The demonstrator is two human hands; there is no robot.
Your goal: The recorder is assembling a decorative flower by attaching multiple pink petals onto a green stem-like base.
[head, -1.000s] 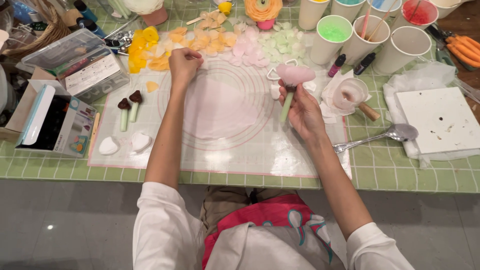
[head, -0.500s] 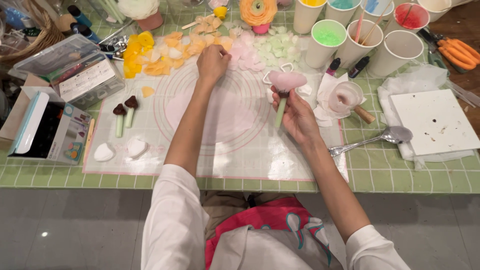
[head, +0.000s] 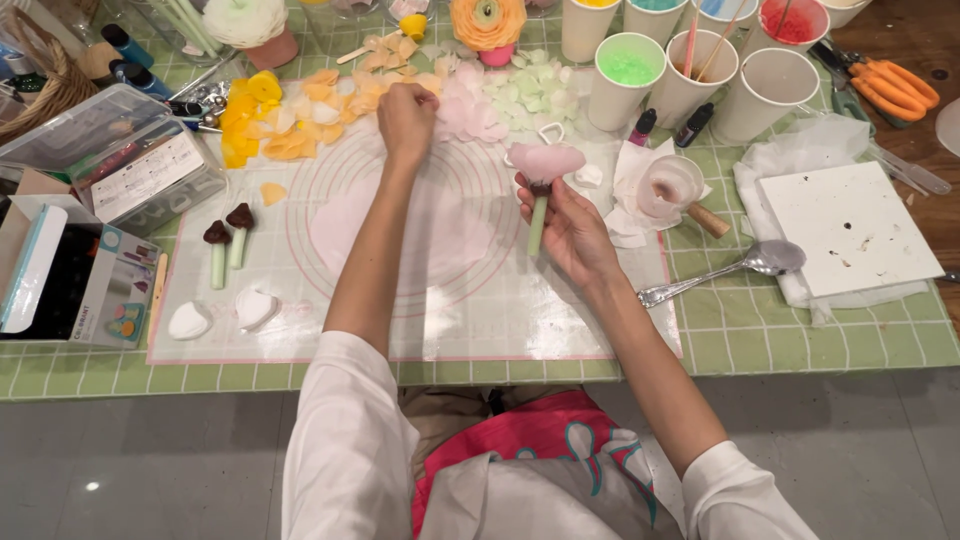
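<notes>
My right hand holds a pale green stem upright, topped with a half-built pink petal flower. My left hand reaches to the far side of the clear work mat with its fingers curled down at the edge of the pile of loose pink petals; whether it pinches one is hidden. Orange and yellow petals lie to its left and pale green ones to its right. Two brown-tipped green stems lie on the mat's left side.
Paper cups with coloured contents stand at the back right, by orange scissors. A white board, a metal spoon and a small glass cup lie right. Boxes sit at the left. Finished flowers stand behind.
My left hand has moved right and farther back, from the orange petals to the pink pile. My right hand has kept hold of the flower stem, with little movement of its own.
</notes>
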